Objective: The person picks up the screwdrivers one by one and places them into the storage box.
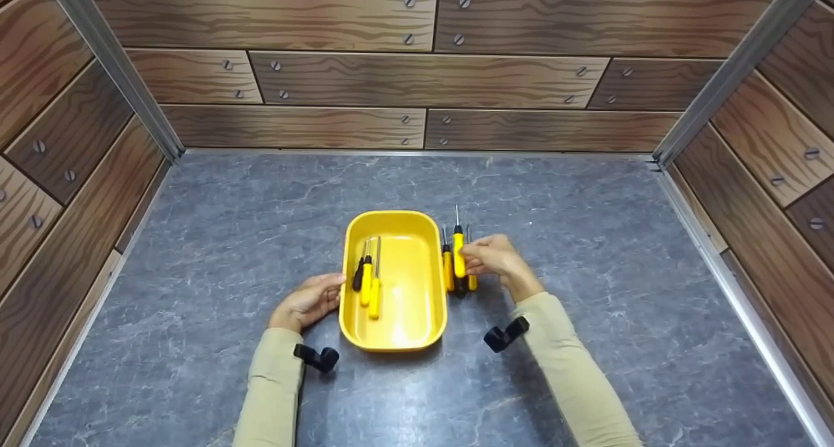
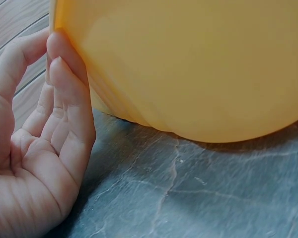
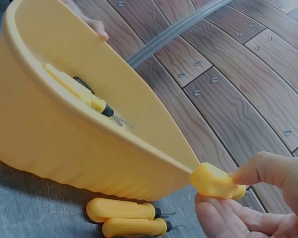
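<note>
A yellow plastic tray (image 1: pixel 414 290) stands lengthwise between the hands. At its left edge the left hand (image 1: pixel 309 302) pinches the rim, fingers along the outer wall. My right hand (image 1: pixel 495 257) holds a yellow-handled screwdriver (image 1: pixel 459 255) between thumb and fingers, its shaft pointing away, above other screwdrivers right of the tray. Along the tray's left inside lie two yellow-handled screwdrivers (image 1: pixel 374 298) and a black-handled tool (image 1: pixel 358 275). Beside the right wall, two more yellow-handled screwdrivers (image 3: pixel 121 209) lie on the table, with a black handle (image 1: pixel 460 289) partly hidden between them.
The grey marbled tabletop (image 1: pixel 228 225) carries everything. Wood-patterned panels (image 1: pixel 417 82) enclose the back and both sides, with metal edging (image 1: pixel 736 290) along the right. A black strap device (image 1: pixel 317 358) sits on each sleeved wrist.
</note>
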The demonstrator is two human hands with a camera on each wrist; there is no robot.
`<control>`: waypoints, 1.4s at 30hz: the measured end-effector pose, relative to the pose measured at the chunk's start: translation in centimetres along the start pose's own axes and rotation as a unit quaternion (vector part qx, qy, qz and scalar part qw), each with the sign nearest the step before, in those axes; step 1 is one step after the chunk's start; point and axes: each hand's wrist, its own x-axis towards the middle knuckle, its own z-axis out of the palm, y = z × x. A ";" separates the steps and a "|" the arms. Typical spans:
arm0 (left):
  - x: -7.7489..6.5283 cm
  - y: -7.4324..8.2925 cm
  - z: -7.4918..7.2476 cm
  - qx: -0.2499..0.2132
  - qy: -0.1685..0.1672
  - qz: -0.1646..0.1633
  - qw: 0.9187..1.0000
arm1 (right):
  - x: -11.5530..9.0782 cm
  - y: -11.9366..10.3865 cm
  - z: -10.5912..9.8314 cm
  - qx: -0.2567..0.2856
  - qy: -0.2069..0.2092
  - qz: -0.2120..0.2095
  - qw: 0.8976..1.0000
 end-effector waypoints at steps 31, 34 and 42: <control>0.0 0.0 0.0 -0.004 0.001 0.001 1.000 | 0.0 -0.8 2.0 0.010 -0.023 -0.025 0.999; 0.1 -0.1 0.0 0.000 0.004 -0.001 1.000 | 0.0 -0.8 2.2 0.006 -0.024 -0.026 0.999; -0.1 0.0 0.0 -0.001 0.004 -0.005 1.000 | -0.1 -1.1 2.7 -0.001 -0.024 -0.021 0.999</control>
